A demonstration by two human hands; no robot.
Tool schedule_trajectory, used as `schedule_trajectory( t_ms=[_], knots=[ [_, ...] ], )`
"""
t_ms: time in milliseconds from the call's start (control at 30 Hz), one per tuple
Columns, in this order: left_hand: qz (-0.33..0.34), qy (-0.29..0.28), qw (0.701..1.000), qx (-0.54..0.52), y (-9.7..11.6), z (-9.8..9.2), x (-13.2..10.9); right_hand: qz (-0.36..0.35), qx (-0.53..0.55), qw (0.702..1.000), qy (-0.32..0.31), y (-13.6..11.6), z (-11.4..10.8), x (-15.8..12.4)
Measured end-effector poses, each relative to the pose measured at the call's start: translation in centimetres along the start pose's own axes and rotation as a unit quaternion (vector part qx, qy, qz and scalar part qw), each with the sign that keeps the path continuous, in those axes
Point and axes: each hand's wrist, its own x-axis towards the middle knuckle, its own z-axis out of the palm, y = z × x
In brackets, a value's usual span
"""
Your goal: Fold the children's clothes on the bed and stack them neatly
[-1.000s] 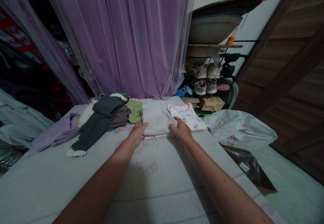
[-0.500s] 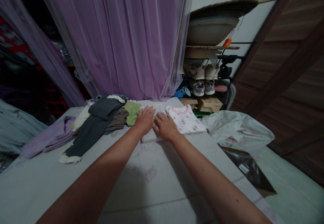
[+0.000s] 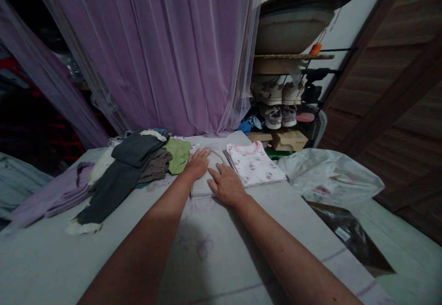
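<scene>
Both palms lie on a folded pale, finely striped garment [image 3: 203, 186] on the sheet-covered bed. My left hand [image 3: 198, 163] rests flat on its left half, fingers stretched out. On the right edge lies my right hand [image 3: 226, 184], fingers spread and nothing in its grasp. Just right of the garment is a folded white top [image 3: 256, 163] with a pink neckline and a small print. To the left, a green cloth [image 3: 178, 154] sits beside a heap with dark grey trousers [image 3: 113, 178] and a brown garment [image 3: 155, 166].
A purple curtain [image 3: 165, 56] hangs behind the bed [image 3: 138, 240]. Folded purple clothing [image 3: 58, 194] lies far left. On the right are shelved shoes [image 3: 281, 105], a cardboard box [image 3: 289, 140], a clear plastic bag [image 3: 331, 174] and a dark flat package [image 3: 352, 236] on the floor.
My right hand has slid toward me and slightly right over the striped garment, uncovering more of it. My left hand stays on its left side. The camera view has shifted a little.
</scene>
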Motion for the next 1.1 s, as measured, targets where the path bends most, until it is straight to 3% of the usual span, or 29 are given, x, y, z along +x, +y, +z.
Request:
schedule_trajectory(
  t_ms=[167, 300, 367, 467, 567, 700, 833, 1100],
  knots=[
    [0.002, 0.019, 0.998, -0.067, -0.1, -0.1, -2.3, -0.002, 0.002, 1.000, -0.010, 0.2, -0.1, 0.4],
    [-0.060, 0.088, 0.984, -0.141, -0.7, 0.9, -7.5, 0.006, 0.019, 1.000, 0.013, -0.4, -0.4, -0.5],
    [-0.073, 0.108, 0.977, -0.167, -1.0, 1.8, -11.1, 0.005, 0.035, 0.998, 0.054, -1.1, -0.3, -2.3],
    [-0.025, 0.124, 0.982, -0.138, -1.1, 2.8, -16.1, -0.006, 0.068, 0.991, 0.113, -2.4, 0.1, -6.1],
    [-0.007, 0.123, 0.988, -0.091, -0.7, 2.8, -19.3, -0.001, 0.094, 0.987, 0.127, -3.5, 0.3, -9.9],
    [0.002, 0.111, 0.994, 0.005, 0.2, 2.6, -21.5, 0.058, 0.113, 0.987, 0.097, -4.5, 0.2, -13.2],
    [-0.009, 0.109, 0.990, 0.088, 1.4, 3.0, -23.3, 0.072, 0.131, 0.982, 0.114, -5.2, -0.1, -15.5],
    [-0.046, 0.086, 0.985, 0.142, 3.1, 2.5, -26.5, 0.091, 0.153, 0.977, 0.116, -6.5, -0.8, -18.6]
  ],
)
